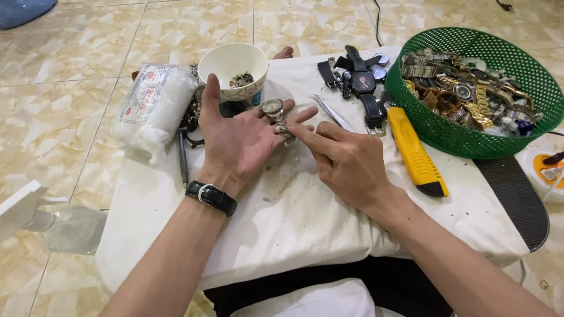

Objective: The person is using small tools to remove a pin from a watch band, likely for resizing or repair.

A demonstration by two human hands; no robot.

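Wristwatch (274, 109), mid-frame, lies across the open left hand (238, 138), band running toward lower right, where the right hand (346, 161) pinches its band end between closed fingers (302, 134).

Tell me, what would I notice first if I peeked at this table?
Probably the two hands in the middle: the left hand lies palm up with a silver wristwatch across its fingers, and the right hand pinches the watch's band. Next, the green basket at the far right, heaped with gold and silver watches. A bright yellow utility knife lies on the white cloth just in front of it.
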